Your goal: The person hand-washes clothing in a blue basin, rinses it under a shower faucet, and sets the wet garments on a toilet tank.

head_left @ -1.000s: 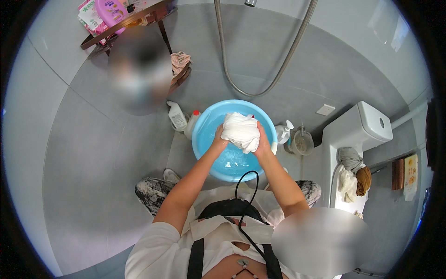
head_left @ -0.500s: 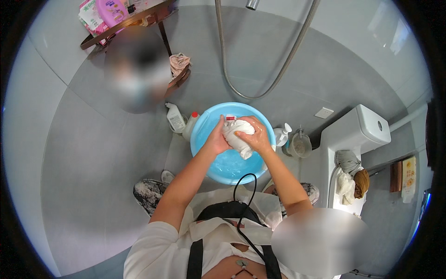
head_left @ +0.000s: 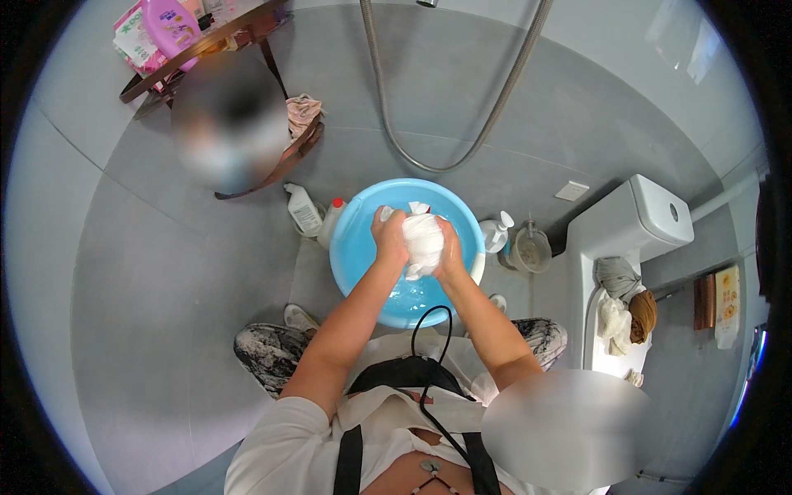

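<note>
A white cloth (head_left: pixel 423 245), bunched into a wad, is squeezed between both my hands above a light blue basin (head_left: pixel 345 268) that has water in its bottom. My left hand (head_left: pixel 391 238) wraps the cloth's left side, with a bit of fabric poking out over the fingers. On the opposite side my right hand (head_left: pixel 448 250) presses against the wad, its fingers partly hidden behind it. A small red patch shows at the cloth's far edge; I cannot make out what it belongs to.
White bottles (head_left: pixel 304 211) stand left of the basin; a pump bottle (head_left: pixel 497 232) and a clear container (head_left: pixel 528 250) stand right. A toilet (head_left: pixel 605 234) with folded cloths on it is farther right. A shower hose (head_left: pixel 386 107) hangs beyond; a shelf rack (head_left: pixel 210 45) is at upper left.
My left hand has turned from lying along the cloth's side to gripping round it. The right hand has slid to the wad's right side, and the cloth is more upright and compact.
</note>
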Demonstrator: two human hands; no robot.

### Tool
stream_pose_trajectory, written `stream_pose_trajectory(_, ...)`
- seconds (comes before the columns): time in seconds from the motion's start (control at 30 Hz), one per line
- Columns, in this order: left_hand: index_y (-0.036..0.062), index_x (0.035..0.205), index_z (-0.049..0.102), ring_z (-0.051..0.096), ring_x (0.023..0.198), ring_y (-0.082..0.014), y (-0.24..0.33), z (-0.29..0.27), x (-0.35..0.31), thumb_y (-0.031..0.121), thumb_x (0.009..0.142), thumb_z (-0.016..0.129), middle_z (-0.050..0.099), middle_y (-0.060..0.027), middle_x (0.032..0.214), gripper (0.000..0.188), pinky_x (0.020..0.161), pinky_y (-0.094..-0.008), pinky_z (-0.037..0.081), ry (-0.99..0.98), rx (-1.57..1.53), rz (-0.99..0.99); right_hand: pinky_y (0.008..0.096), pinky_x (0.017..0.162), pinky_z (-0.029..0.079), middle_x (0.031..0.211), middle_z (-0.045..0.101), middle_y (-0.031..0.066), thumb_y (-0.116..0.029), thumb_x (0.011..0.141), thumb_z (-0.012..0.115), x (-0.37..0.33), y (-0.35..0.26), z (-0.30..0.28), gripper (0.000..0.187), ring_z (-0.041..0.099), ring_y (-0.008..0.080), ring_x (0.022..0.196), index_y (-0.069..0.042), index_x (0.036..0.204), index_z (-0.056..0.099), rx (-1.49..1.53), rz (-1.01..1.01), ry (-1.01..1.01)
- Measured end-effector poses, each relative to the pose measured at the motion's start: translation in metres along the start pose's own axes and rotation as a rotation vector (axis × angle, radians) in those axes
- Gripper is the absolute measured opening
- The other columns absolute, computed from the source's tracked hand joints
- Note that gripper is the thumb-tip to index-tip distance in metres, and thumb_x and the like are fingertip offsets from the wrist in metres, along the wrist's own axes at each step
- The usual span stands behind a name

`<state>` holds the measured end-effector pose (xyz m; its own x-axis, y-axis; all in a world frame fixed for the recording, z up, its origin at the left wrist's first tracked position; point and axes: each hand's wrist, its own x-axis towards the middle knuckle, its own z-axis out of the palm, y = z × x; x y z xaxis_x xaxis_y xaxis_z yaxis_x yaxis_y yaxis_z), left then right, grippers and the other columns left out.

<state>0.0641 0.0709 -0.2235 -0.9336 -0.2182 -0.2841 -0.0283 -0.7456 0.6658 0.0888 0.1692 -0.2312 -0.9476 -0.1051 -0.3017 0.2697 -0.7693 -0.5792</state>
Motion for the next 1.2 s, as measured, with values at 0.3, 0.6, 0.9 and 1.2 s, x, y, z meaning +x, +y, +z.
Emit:
stream_pose_trajectory(0.3, 0.0056, 0.094, 0.046, 0.053, 0.086, -0.0205, -0.003, -0.010, 0.001, 0.010, 0.074, 0.056, 0.050, -0.0078, 0.088, 0.022, 0.075, -0.0341, 0.046, -0.204, -0.082, -0.225, 0.0375, 0.073, 0.048, 0.094, 0.058, 0.0147, -0.033, 0.080, 0.050, 0.005, -0.012, -0.004, 0.042, 0.059, 0.0259, 0.083, 0.003, 0.102, 0.051, -0.066, 0.003, -0.024)
stream_pose_trajectory(0.6, 0.0058, 0.099, 0.050, 0.053, 0.091, -0.0232, 0.032, -0.004, -0.012, 0.011, 0.075, 0.057, 0.054, -0.0108, 0.096, 0.026, 0.082, -0.0361, 0.042, -0.202, -0.052, -0.182, 0.0282, 0.073, 0.043, 0.091, 0.057, 0.0094, -0.034, 0.081, 0.055, -0.004, -0.023, 0.009, 0.039, 0.054, 0.0163, 0.081, 0.000, 0.099, 0.052, -0.396, -0.176, 0.039)
stream_pose_trajectory(0.9, 0.0056, 0.077, 0.049, 0.049, 0.068, -0.0131, 0.033, 0.009, -0.018, -0.003, 0.064, 0.051, 0.049, -0.0040, 0.074, 0.016, 0.062, -0.0266, 0.042, -0.315, 0.249, 0.068, 0.0354, 0.073, 0.047, 0.093, 0.058, 0.0120, -0.023, 0.086, 0.040, 0.015, -0.006, -0.011, 0.029, 0.058, 0.0218, 0.082, -0.002, 0.103, 0.051, -0.146, 0.218, -0.013)
stream_pose_trajectory(1.2, 0.0056, 0.077, 0.048, 0.052, 0.074, -0.0156, 0.039, 0.000, -0.008, 0.002, 0.068, 0.052, 0.054, -0.0066, 0.082, 0.010, 0.067, -0.0286, 0.044, -0.511, 0.310, -0.032, 0.0374, 0.071, 0.051, 0.093, 0.060, 0.0106, -0.023, 0.088, 0.038, 0.006, -0.016, 0.000, 0.028, 0.061, 0.0219, 0.080, -0.004, 0.104, 0.050, -0.007, 0.579, -0.162)
